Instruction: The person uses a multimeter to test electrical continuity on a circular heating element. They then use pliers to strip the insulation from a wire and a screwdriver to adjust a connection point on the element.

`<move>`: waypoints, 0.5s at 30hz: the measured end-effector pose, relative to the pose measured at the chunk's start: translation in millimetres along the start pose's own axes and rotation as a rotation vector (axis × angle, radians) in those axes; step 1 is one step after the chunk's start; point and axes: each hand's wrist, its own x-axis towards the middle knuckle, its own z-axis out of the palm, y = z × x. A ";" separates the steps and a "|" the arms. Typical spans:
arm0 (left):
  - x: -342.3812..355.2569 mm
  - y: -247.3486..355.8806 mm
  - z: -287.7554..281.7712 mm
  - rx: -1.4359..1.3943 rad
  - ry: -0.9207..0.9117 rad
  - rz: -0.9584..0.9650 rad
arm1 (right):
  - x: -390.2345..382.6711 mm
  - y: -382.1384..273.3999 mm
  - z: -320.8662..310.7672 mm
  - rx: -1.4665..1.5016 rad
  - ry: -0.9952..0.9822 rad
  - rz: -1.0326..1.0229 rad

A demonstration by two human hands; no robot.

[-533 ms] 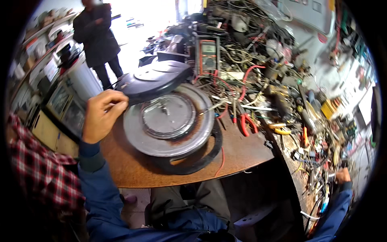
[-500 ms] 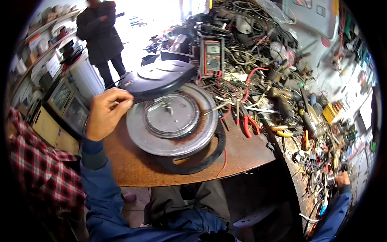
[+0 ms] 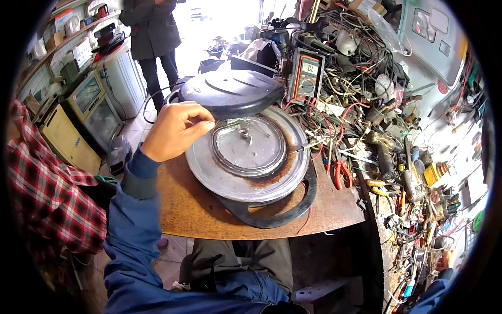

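Observation:
On the brown wooden table [image 3: 180, 209] lies a round grey metal plate [image 3: 206, 170], with a raised inner disc and a rusty, scorched band. A black part with a curved handle [image 3: 272, 219] shows beneath it. A black plastic cover [image 3: 230, 91] overlaps the plate's far side. My left hand [image 3: 177, 128] is beside the cover's near-left edge, fingertips pinched together; what they hold, if anything, I cannot make out. Far to the right, my right hand [image 3: 446, 260] reaches in among loose parts on the side bench; its fingers are too small and partly hidden to read.
A multimeter [image 3: 306, 76] stands behind the plate, its red leads trailing. Red-handled pliers [image 3: 342, 175] lie right of the plate. Tangled cables [image 3: 334, 63] and tools crowd the bench. A person in a dark coat [image 3: 151, 31] stands beyond; a red plaid sleeve [image 3: 52, 183] is at left.
My view has turned, so the table's things appear farther right. My left hand stays pinched by the cover's edge. My right hand is still among the bench clutter, lower in view.

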 end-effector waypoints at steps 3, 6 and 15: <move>8.9 -9.8 5.9 -0.030 -0.033 -0.005 | -57.1 -69.4 -4.0 0.077 0.262 -0.303; 25.7 -5.1 9.1 0.076 -0.093 0.036 | -130.4 -166.9 35.6 0.256 0.273 -0.707; 69.5 -15.5 29.9 0.091 -0.195 0.104 | -419.2 -397.1 295.8 0.783 -0.568 -1.369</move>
